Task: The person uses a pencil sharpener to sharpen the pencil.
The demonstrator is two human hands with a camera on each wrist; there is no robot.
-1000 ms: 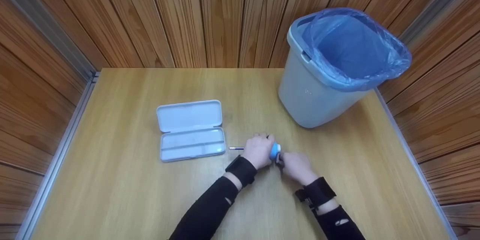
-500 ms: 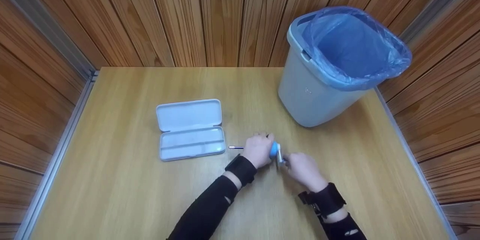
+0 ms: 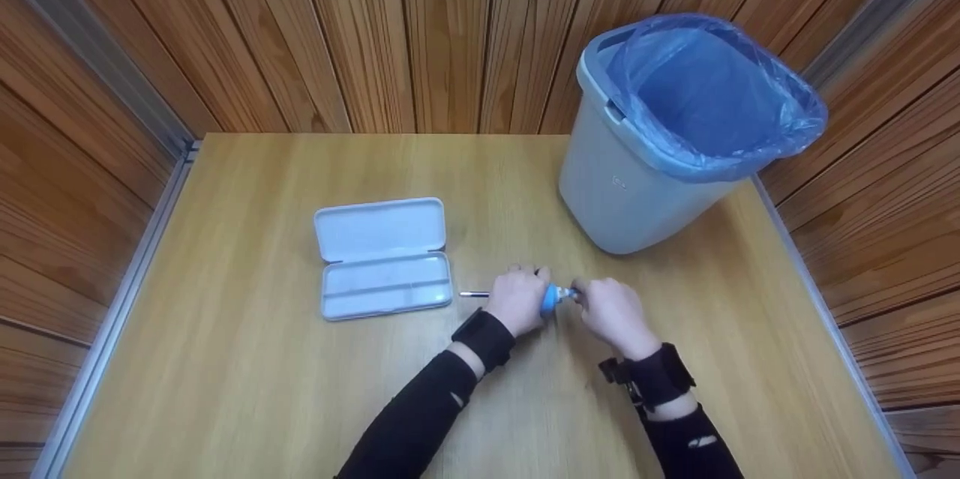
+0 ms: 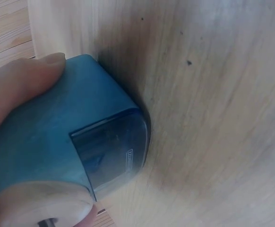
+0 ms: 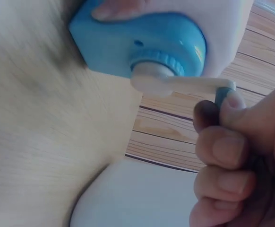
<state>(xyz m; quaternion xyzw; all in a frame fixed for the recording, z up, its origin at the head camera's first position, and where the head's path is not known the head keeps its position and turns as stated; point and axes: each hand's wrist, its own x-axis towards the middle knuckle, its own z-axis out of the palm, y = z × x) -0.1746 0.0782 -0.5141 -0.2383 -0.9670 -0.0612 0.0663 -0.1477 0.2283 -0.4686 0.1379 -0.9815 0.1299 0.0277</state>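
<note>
A blue crank pencil sharpener (image 3: 550, 301) lies on the table, gripped from above by my left hand (image 3: 517, 297). Its dark see-through shavings drawer (image 4: 114, 146) shows in the left wrist view. On the left side a pencil (image 3: 474, 294) sticks out of it, mostly hidden by the hand. My right hand (image 3: 615, 314) pinches the small blue knob (image 5: 220, 96) at the end of the white crank (image 5: 192, 84) between thumb and index finger, the other fingers curled beneath.
Left of the hands, a white pencil case (image 3: 386, 288) lies with its lid flipped back, two long compartments inside. A grey trash bin (image 3: 637, 194) with a blue bag (image 3: 705, 104) stands at the back right. Wooden walls (image 3: 442, 37) border the table.
My right hand has swung the crank round, first toward me and now up and away. The left hand, sharpener and pencil have stayed in place.
</note>
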